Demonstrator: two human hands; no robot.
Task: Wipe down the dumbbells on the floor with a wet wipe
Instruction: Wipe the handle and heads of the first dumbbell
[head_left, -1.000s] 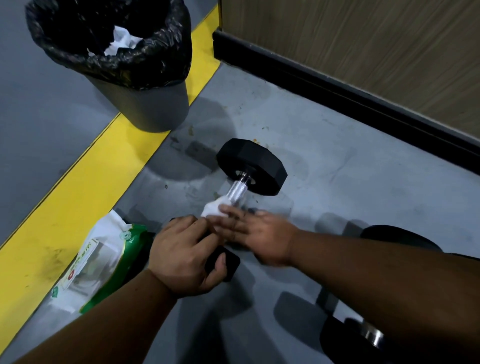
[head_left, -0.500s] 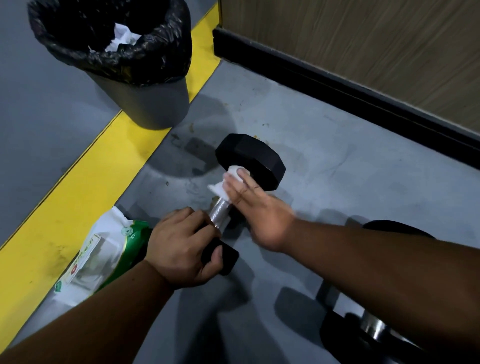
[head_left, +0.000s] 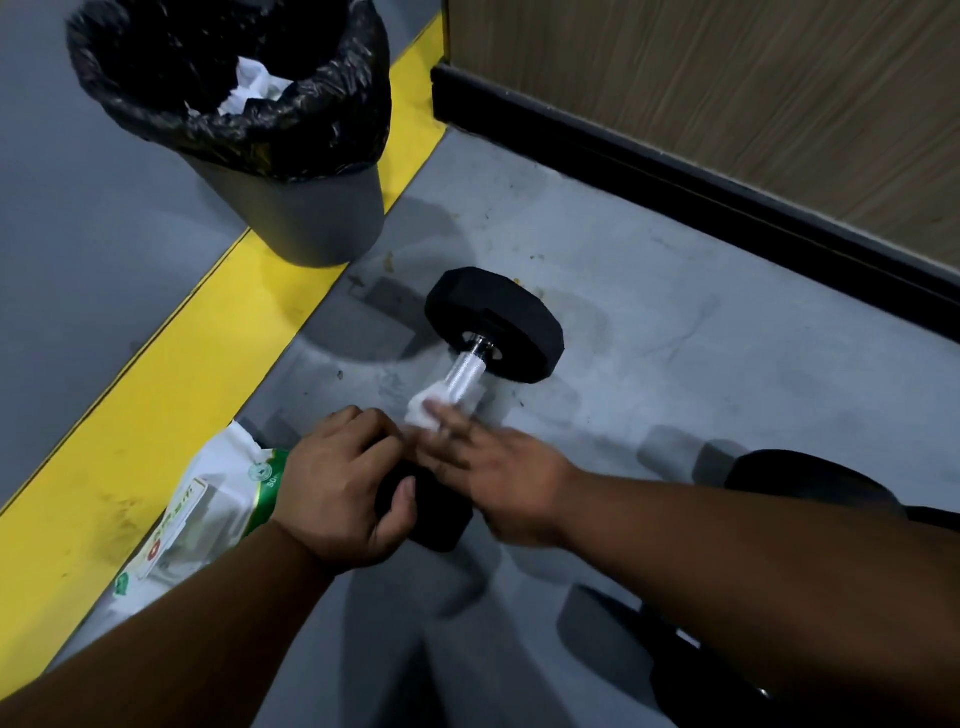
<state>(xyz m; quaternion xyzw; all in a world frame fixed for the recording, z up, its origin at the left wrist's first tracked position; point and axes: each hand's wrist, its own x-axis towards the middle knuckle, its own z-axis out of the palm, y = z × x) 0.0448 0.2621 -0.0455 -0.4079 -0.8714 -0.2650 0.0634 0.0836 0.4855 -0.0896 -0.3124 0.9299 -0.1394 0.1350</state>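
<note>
A black hex dumbbell (head_left: 496, 325) with a chrome handle lies on the grey floor, its far head toward the wall. My left hand (head_left: 340, 491) grips the near head, which it mostly covers. My right hand (head_left: 501, 478) presses a white wet wipe (head_left: 428, 410) against the near half of the handle with fairly straight, motion-blurred fingers. The far part of the handle shows bare and shiny. A second black dumbbell (head_left: 810, 480) lies at the right, largely hidden behind my right forearm.
A green-and-white wet wipe pack (head_left: 208, 506) lies on the floor left of my left hand. A bin (head_left: 311, 218) lined with a black bag holds used wipes at upper left. A yellow floor stripe (head_left: 171, 384) runs diagonally. A wooden wall with black skirting (head_left: 727, 192) borders the back.
My right hand slid the wipe up the handle to the far head, then back down toward the near head. My left hand kept its grip.
</note>
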